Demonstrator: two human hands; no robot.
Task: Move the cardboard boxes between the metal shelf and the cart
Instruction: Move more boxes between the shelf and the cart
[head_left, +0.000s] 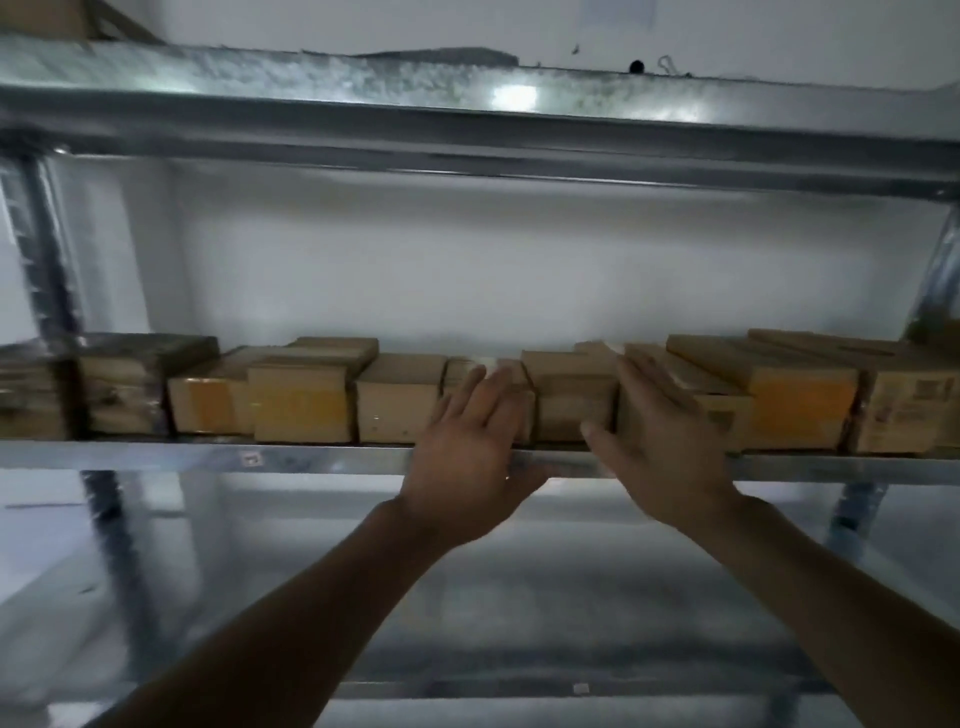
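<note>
Cardboard boxes (301, 410) line the metal shelf (311, 458); left hand (470, 457), fingers straight and slightly spread, and right hand (660, 452), fingers straight and together, flank a middle box (571, 402).

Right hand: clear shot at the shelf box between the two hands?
Probably yes: the right hand is open beside that box, its front face unobstructed, though neighbouring boxes crowd both sides.

The person shows 2 bare forearms narrowing to slim wrists, a left hand (467, 457) and a right hand (670, 457), both with long fingers (647, 387), motion-blurred at the edges.
</note>
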